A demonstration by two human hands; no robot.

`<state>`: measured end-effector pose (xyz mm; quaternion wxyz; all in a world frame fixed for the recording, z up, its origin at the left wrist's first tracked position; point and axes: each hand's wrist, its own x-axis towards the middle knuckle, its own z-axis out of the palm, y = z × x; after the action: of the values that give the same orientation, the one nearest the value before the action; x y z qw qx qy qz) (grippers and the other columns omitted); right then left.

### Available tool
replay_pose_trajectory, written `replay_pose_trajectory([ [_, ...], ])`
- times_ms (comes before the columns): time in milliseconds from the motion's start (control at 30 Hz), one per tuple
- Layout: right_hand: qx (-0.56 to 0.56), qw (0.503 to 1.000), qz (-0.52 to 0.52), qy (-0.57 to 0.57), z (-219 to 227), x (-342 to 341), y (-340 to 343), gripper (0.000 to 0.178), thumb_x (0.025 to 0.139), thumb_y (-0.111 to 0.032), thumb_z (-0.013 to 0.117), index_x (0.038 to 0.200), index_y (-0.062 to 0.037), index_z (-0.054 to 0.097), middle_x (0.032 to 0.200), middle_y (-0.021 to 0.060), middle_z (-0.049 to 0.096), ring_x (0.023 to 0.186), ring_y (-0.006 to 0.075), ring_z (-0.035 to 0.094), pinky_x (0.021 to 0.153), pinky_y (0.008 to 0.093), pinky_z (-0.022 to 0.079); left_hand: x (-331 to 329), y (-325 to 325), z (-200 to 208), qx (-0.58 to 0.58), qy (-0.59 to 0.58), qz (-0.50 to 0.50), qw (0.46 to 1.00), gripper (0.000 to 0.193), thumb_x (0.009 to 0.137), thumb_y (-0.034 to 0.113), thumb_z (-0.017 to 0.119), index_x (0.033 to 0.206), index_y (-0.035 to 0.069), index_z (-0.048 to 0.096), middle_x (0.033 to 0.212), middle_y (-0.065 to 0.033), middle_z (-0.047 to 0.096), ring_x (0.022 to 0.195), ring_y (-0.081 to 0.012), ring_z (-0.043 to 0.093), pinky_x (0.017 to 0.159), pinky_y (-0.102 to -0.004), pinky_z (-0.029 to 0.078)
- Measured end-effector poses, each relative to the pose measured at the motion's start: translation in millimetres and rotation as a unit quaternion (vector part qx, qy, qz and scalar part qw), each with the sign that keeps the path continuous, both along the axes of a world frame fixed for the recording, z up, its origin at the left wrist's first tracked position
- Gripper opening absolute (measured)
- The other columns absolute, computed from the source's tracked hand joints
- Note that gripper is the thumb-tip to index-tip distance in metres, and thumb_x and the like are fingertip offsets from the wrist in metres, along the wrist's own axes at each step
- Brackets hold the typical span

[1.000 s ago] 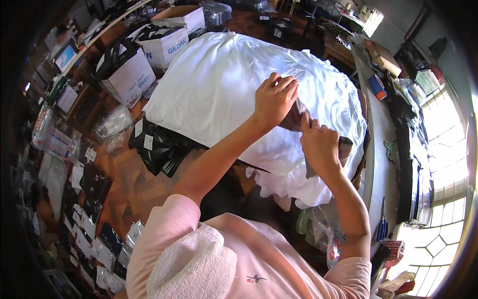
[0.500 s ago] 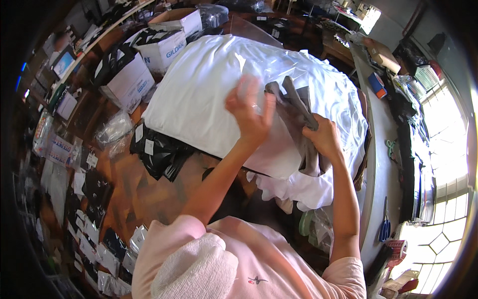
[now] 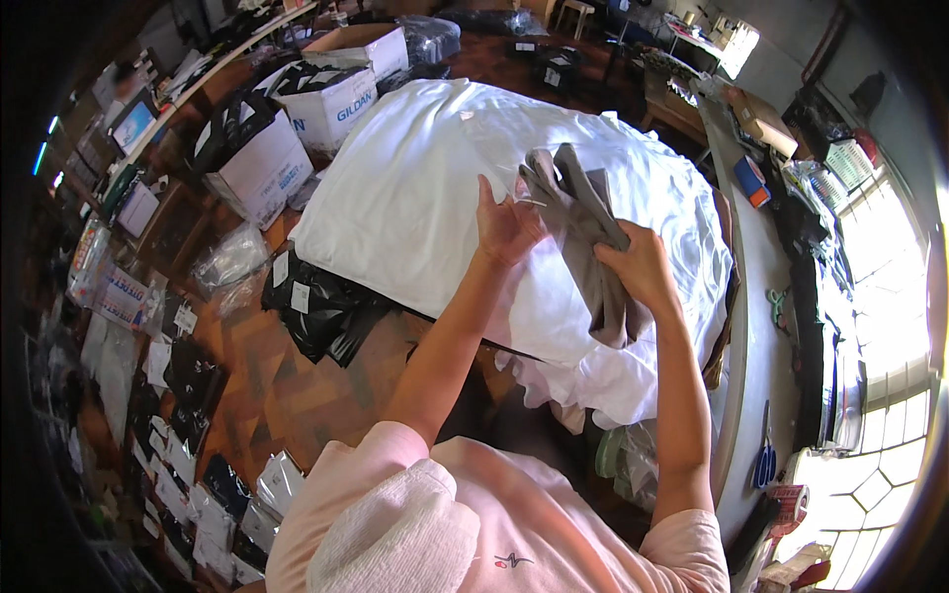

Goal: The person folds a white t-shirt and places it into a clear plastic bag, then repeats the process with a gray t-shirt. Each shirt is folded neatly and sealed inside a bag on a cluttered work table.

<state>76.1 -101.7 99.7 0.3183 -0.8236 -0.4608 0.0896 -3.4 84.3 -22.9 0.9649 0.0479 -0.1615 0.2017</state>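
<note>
My right hand (image 3: 641, 265) is closed on a folded grey-brown garment (image 3: 596, 219), gripping it by its right edge. The cloth stands tilted above a pile of white fabric (image 3: 395, 168), its top end folded over. My left hand (image 3: 508, 223) is at the garment's left side, thumb stretched up and away from the fingers. Those fingers bend toward the cloth, and their tips are partly hidden. A bit of clear plastic (image 3: 524, 194) shows by them; whether they touch it I cannot tell.
White cloth (image 3: 628, 381) hangs over the pile's near edge. Black plastic packages (image 3: 331, 311) stick out at its left. Open cartons (image 3: 259, 168) with dark contents stand far left. Along the right runs a grey table (image 3: 756, 341) with blue scissors (image 3: 764, 463). Several packed garments (image 3: 203, 514) lie lower left.
My left hand has turned and lowered slightly beside the garment, its thumb now clear of the fingers. The garment has tilted and opened out a little in my right hand, which keeps its grip.
</note>
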Motion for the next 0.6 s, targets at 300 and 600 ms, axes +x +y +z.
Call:
replay_pose_trajectory([
  [300, -0.044, 0.996, -0.038, -0.069, 0, -12, 16, 0.034, 0.068, -0.025, 0.065, 0.09, 0.0001, 0.063, 0.075, 0.0217, 0.062, 0.074, 0.0353, 0.062, 0.068, 0.0404, 0.047, -9, -9, 16, 0.05, 0.063, 0.047, 0.996, 0.063, 0.078, 0.074, 0.036, 0.111, 0.027, 0.06, 0.119, -0.011, 0.056, 0.11, -0.0375, 0.051, 0.08, -0.0579, 0.045],
  [600, -0.093, 0.981, -0.03, -0.169, -1, -29, 16, 0.036, 0.07, -0.029, 0.062, 0.096, -0.0036, 0.061, 0.076, 0.0226, 0.062, 0.075, 0.0386, 0.061, 0.07, 0.0447, 0.047, -12, -19, 28, 0.158, 0.146, 0.155, 0.964, 0.062, 0.085, 0.062, 0.039, 0.124, 0.015, 0.045, 0.121, -0.0091, 0.052, 0.107, -0.0312, 0.053, 0.08, -0.0459, 0.048],
])
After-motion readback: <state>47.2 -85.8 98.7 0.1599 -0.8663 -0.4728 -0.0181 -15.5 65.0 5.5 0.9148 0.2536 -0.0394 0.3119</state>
